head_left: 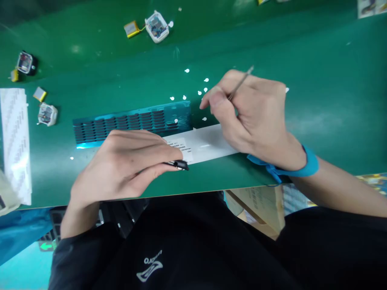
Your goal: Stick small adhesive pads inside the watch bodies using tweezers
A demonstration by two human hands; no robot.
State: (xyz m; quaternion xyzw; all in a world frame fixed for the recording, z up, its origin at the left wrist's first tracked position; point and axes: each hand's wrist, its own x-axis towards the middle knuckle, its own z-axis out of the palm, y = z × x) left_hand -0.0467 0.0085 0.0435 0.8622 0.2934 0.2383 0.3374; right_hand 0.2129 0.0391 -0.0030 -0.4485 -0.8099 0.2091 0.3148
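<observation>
My left hand (127,165) is closed, pinching a small black part (179,164) between thumb and fingers; most of the part is hidden. Under its fingertips lies a white backing strip (208,143) with a printed label piece (181,147) on it. My right hand (250,112) is closed around a thin metal tool (242,82), probably tweezers, whose end sticks up past the knuckles. The hand rests over the right part of the white strip. Behind my left hand a blue film sheet (178,112) carries rows of black strips.
Small white tabbed stickers (204,119) are scattered on the green table (332,100). Opened white device housings (156,27) with wired batteries (131,29) lie at the back and left, beside a black housing (27,63). A printed white sheet (16,145) lies far left.
</observation>
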